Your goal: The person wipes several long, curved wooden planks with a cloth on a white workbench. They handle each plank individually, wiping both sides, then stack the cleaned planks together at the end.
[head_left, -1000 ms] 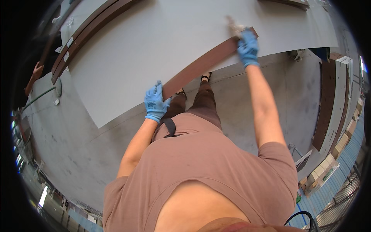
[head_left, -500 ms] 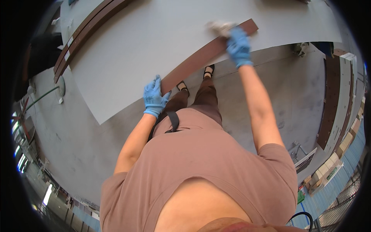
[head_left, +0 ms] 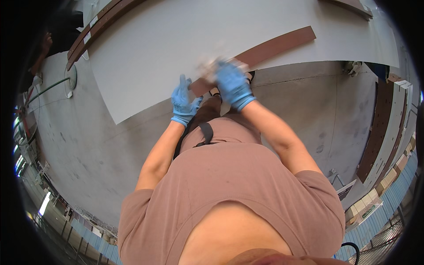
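A narrow brown board (head_left: pixel 278 47) lies slantwise along the near edge of the white-covered work table (head_left: pixel 145 66). My left hand (head_left: pixel 183 105), in a blue glove, holds its near left end, the corner sitting between thumb and fingers. Those fingers point forward, and the thumb is by the board's near edge. My right hand (head_left: pixel 233 85), also blue-gloved, presses a whitish rag (head_left: pixel 205 70) onto the board close to that same end. The rag and right fingers are smeared by motion. Part of the board is hidden under rag and glove.
Long brown strips (head_left: pixel 99 28) lie at the table's far left; another brown piece (head_left: pixel 351 9) is at the far right. Stacked long boards (head_left: pixel 380 132) stand right of me. A green pole with a round base (head_left: pixel 73 78) stands at left, near another person's arm (head_left: pixel 45 44).
My right hand has swept the rag from the board's far right end down to its near left end. The board and my left hand sit slightly farther right in the picture.
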Available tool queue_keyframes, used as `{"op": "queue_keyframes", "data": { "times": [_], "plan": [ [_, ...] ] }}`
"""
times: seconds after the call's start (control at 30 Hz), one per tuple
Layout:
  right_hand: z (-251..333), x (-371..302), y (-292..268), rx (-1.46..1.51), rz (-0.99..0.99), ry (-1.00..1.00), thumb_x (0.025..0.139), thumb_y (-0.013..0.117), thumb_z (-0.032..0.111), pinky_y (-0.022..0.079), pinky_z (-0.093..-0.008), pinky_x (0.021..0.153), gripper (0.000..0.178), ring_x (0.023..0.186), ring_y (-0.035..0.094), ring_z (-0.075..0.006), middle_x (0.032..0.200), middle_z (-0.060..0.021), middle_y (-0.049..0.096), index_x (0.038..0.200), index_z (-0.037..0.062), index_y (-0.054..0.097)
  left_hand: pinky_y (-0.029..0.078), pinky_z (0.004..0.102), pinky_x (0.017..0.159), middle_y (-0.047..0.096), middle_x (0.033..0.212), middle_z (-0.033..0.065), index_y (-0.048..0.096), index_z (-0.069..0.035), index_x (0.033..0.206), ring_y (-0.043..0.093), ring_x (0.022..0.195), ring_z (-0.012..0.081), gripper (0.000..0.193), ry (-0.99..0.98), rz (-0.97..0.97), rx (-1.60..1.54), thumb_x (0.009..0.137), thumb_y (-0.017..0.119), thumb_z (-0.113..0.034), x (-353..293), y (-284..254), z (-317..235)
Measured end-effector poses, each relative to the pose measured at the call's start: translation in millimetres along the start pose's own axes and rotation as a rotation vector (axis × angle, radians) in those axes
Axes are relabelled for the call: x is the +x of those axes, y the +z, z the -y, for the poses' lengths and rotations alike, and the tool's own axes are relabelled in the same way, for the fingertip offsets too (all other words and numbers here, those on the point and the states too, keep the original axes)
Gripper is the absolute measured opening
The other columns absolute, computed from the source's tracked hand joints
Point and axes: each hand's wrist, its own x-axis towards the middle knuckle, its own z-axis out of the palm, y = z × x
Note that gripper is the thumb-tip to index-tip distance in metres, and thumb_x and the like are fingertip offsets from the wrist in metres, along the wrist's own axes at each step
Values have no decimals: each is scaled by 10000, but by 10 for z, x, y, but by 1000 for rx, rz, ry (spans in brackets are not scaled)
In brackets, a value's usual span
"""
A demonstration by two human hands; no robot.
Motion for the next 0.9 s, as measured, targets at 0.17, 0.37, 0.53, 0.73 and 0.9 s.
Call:
{"op": "queue_keyframes", "data": {
  "times": [0.17,0.37,0.53,0.73,0.9],
  "plan": [
    [676,-253,652,192,38,-105,916,603,176,359,-533,1224,445,1427,520,-331,1465,-161,592,1347,88,664,578,479,738,706,1060,183,136,19,1671,699,872,392,1116,-11,18,75,807,801,-224,17,-20,118],
    [246,-121,179,-2,249,63,788,704,138,406,-516,1165,523,1342,561,-342,1395,-150,607,1306,89,657,570,443,800,698,1151,163,251,-11,1665,686,938,357,1128,-7,139,-91,741,852,-247,132,-134,125],
    [-1228,-98,-758,-84,-515,555,924,610,13,531,-494,1053,278,1208,670,-402,1246,-205,723,1180,19,717,503,385,1046,700,1279,139,485,-32,1571,646,1192,316,829,-258,539,-187,839,792,-272,180,-456,-91],
    [-768,-29,-843,206,-469,348,889,591,-24,564,-429,980,329,1100,711,-363,1205,-186,726,1189,5,723,494,453,1129,612,1475,150,457,-72,1581,615,1310,324,636,-1304,707,-1731,1061,551,-426,219,-675,-367],
    [136,132,-353,102,-48,-27,779,668,86,429,-538,1134,509,1303,604,-374,1431,-177,620,1286,67,629,504,514,1125,572,1500,205,436,-34,1570,627,1293,396,637,-1354,265,-1985,1066,524,-414,142,-389,-491]
  ]
}}
